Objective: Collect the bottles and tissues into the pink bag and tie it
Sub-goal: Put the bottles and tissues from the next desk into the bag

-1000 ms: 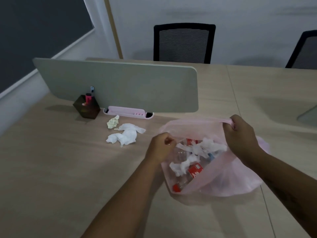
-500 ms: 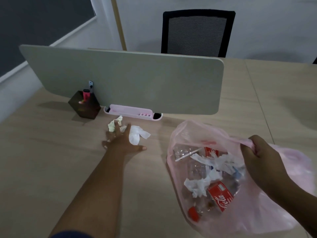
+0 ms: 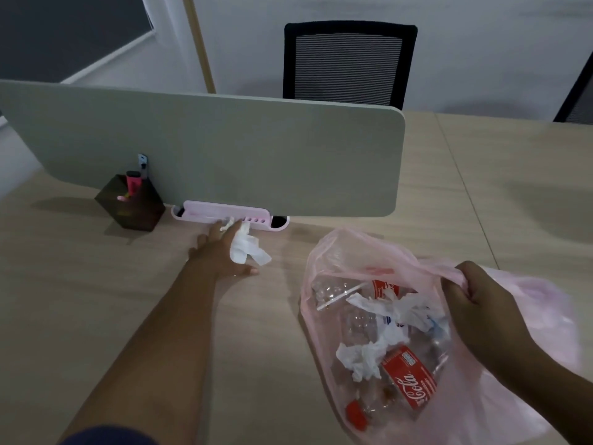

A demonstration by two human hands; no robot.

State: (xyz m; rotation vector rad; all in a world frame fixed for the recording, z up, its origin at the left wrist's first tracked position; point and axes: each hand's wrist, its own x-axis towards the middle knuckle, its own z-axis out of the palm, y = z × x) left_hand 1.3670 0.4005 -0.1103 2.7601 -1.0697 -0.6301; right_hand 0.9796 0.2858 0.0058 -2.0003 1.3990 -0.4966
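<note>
Light wood desk (image 3: 96, 316); grey-green divider panel (image 3: 224, 149) across it, black mesh chair (image 3: 349, 59) beyond. Thin pink plastic bag (image 3: 321, 268) lies toward the near right corner, long axis far-to-near, mouth upward. Right hand (image 3: 475, 303) grasps its rim. Left hand (image 3: 218, 255), fingers straight, touches a crumpled white tissue (image 3: 247, 248) near the panel.

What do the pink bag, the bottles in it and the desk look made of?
The pink bag: thin plastic film, translucent and crinkled; the contents show through.
The bottles: probably clear glossy plastic, with a red printed label.
The desk: matte pale wood-grain surface, likely laminate.
</note>
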